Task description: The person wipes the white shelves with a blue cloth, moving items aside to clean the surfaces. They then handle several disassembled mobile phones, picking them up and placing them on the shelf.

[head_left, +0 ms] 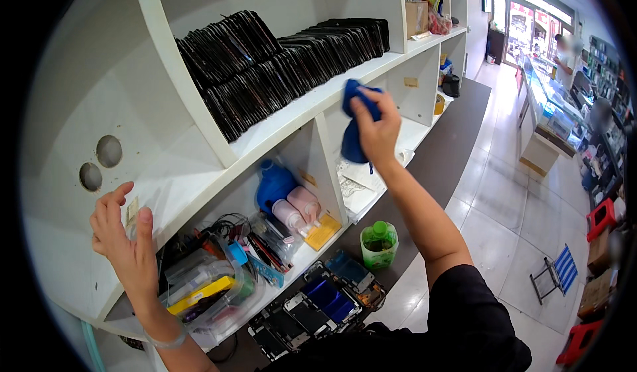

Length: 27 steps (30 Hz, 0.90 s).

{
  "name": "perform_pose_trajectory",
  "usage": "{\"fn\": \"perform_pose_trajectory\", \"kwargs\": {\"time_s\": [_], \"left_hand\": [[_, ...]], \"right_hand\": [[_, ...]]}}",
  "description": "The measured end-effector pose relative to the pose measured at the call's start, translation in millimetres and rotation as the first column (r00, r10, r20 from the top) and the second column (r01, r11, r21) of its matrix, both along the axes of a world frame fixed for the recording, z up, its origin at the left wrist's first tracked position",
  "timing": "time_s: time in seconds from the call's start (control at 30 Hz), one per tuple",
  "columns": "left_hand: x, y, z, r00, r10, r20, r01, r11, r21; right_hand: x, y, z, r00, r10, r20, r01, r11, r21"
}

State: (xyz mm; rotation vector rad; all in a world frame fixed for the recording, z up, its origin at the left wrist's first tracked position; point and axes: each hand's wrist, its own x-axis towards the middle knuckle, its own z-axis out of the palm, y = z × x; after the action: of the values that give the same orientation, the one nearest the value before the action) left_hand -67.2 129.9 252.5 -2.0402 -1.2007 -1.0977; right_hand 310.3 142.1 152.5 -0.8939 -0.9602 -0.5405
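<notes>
My right hand [379, 128] is closed around a crumpled dark blue cloth [353, 143], raised in front of the white shelf unit [279, 123]. Part of the cloth hangs below my fingers. My left hand [126, 239] is held up at the left with fingers apart and nothing in it, near the white shelf board; whether it touches the board I cannot tell. On the upper shelf, between my hands, thin black panels [285, 67] like phone screens stand on edge in tightly packed rows.
Below are a clear plastic bin [219, 299] of tools, a blue bottle [275, 185] and pink bottles [298, 206]. Disassembled phones [308, 309] and a green container [379, 244] lie on the dark counter. A folding stool [557, 272] stands on the tiled floor; people are far behind.
</notes>
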Motion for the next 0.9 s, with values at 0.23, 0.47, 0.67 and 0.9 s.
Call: {"fn": "perform_pose_trajectory", "kwargs": {"time_s": [0.23, 0.47, 0.67, 0.9], "left_hand": [[44, -5, -4, 0.865, -0.492, 0.095, 0.468, 0.861, 0.197], [147, -6, 2, 0.796, -0.603, -0.056, 0.593, 0.759, 0.268], [162, 18, 5, 0.737, -0.676, 0.021, 0.641, 0.708, 0.296], [153, 24, 3, 0.627, -0.779, 0.022, 0.739, 0.604, 0.298]], "right_hand": [[-2, -13, 10, 0.979, -0.071, -0.191, 0.069, 0.997, -0.019], [-92, -24, 18, 0.963, -0.053, 0.263, 0.068, 0.996, -0.050], [-70, -26, 20, 0.988, -0.133, -0.080, 0.126, 0.988, -0.086], [-83, -23, 12, 0.999, -0.022, 0.027, 0.025, 0.991, -0.134]]}}
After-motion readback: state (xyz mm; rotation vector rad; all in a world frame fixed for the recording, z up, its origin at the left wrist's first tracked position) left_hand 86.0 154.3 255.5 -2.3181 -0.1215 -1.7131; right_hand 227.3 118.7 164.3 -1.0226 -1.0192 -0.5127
